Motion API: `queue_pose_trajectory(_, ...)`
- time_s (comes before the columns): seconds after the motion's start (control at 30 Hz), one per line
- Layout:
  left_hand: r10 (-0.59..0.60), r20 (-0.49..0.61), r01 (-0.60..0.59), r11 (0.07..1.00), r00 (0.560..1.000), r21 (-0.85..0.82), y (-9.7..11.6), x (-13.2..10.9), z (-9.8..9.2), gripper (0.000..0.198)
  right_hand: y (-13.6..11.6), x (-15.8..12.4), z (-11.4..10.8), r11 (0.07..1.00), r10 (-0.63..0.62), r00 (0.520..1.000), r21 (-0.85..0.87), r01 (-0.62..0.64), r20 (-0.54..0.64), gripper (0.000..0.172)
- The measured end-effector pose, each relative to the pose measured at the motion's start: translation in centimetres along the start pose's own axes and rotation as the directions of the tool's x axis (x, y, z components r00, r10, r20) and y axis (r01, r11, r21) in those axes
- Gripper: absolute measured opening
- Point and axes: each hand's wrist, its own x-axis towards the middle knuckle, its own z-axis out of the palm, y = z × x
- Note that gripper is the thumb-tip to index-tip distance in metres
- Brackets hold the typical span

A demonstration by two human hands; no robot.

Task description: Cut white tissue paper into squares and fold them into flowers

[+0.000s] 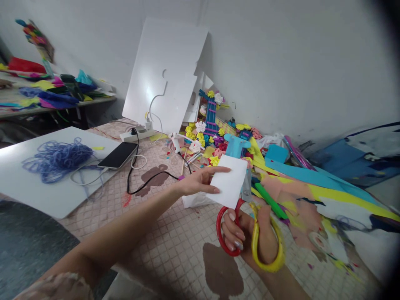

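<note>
My left hand [201, 181] pinches a white sheet of paper [231, 177] by its left side, thumb and fingers closed on it above the table. In my right hand [250, 233] are scissors with one red and one yellow handle [283, 254]. My fingers go through the red loop and my thumb through the yellow one, and the loops stand apart. The blades are mostly hidden behind the paper, so I cannot tell whether they touch it. Under the paper lies some white material [195, 201].
Paper flowers [200, 135] and a glue gun [175, 142] lie behind my hands. Colored paper scraps and a green tube [270, 201] cover the right side. At left are a phone [118, 155], cables and purple yarn [61, 158] on a white board [59, 204]. A large board [165, 62] leans against the wall.
</note>
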Motion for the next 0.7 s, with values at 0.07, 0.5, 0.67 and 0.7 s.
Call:
queue_pose_trajectory(0.07, 0.008, 0.002, -0.008, 1.000, 1.000, 0.000, -0.1, 0.0, 0.1, 0.063, -0.1, 0.0, -0.2, 1.000, 0.009, 1.000, -0.001, -0.009, -0.006, 0.076)
queue_pose_trajectory(0.5, -0.021, 0.024, 0.021, 1.000, 0.999, 0.003, -0.2, 0.0, -0.1, 0.063, 0.1, 0.4, -0.8, 0.998, -0.056, 0.998, -0.014, 0.056, -0.002, 0.069)
queue_pose_trajectory(0.67, -0.031, 0.034, 0.031, 1.000, 0.999, 0.000, -0.1, 0.0, 0.0, 0.062, -0.7, 0.1, -0.5, 1.000, -0.022, 0.999, -0.021, 0.021, -0.044, 0.071)
queue_pose_trajectory(0.7, -0.036, 0.035, 0.035, 0.999, 0.999, 0.001, -0.1, 0.0, 0.0, 0.062, -0.7, 0.1, -0.5, 1.000, -0.021, 0.999, -0.017, 0.020, -0.046, 0.071)
